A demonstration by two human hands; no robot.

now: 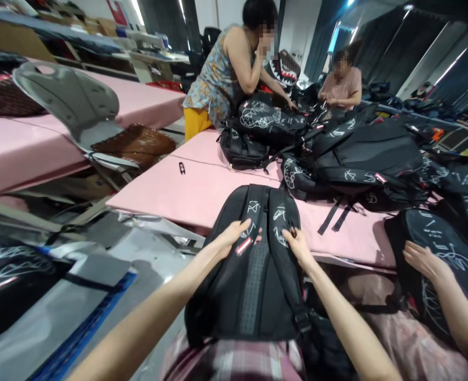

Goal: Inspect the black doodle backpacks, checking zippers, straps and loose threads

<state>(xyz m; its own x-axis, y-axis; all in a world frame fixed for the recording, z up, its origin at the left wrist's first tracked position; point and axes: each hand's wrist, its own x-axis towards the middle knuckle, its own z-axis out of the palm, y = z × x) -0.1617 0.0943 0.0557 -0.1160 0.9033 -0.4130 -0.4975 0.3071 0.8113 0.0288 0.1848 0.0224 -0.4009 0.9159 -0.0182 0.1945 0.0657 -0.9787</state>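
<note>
A black backpack [253,275] with white scribble print lies back-side up across my lap and the edge of the pink table [202,193]. My left hand [229,237] rests on its left shoulder strap, fingers closed over it near a small red label. My right hand [295,243] pinches the right shoulder strap near its top. Both forearms reach in from the bottom of the view.
A co-worker's hand [424,260] lies on another printed backpack [443,264] at my right. A pile of black backpacks [360,153] covers the far table, where two people work. A grey chair [71,103] stands left, and bags lie on the floor at lower left.
</note>
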